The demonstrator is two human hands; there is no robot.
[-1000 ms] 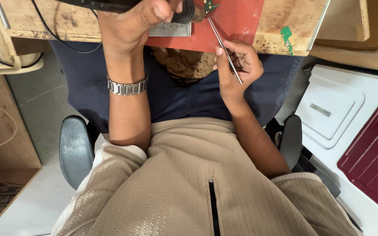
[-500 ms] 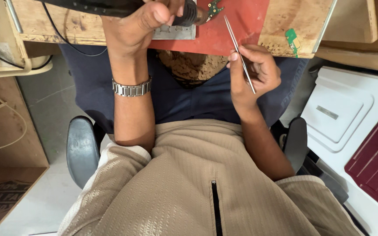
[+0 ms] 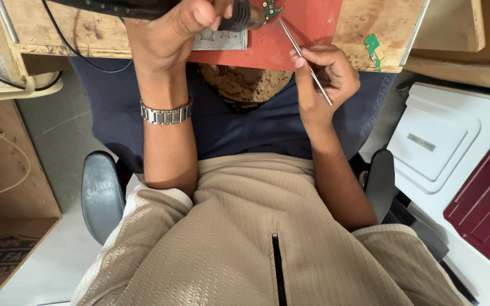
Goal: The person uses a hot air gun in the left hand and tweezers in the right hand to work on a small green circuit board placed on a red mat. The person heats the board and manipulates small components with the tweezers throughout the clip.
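The left hand (image 3: 171, 34) is wrapped shut around the thick black barrel of a hot-air tool (image 3: 143, 8), whose body runs off to the left along the top edge of the view with a black cable (image 3: 80, 56) trailing down over the bench; the grip looks like a fist hold with the thumb on top, which suits steadying a heavy handpiece and aiming its metal nozzle sideways; the nozzle points straight at a small green circuit board (image 3: 270, 8) lying at the top of the red mat (image 3: 307, 31); the right hand (image 3: 327, 79) is closed in a light pinch on slim metal tweezers (image 3: 304, 59), held like a pen, slanting up and to the left so the tips reach the same small board from the other side; the two tools thus meet at the board, one apparently to heat, one to steady or lift, judging by their aim; a flat grey metal plate (image 3: 222, 39) lies on the mat just below the nozzle; a second green board (image 3: 374, 50) lies well apart on the bare wooden benchtop (image 3: 370, 22) to the right; a metal wristwatch (image 3: 167, 113) sits on the left wrist; both forearms rise from the lap of a seated person in a beige top
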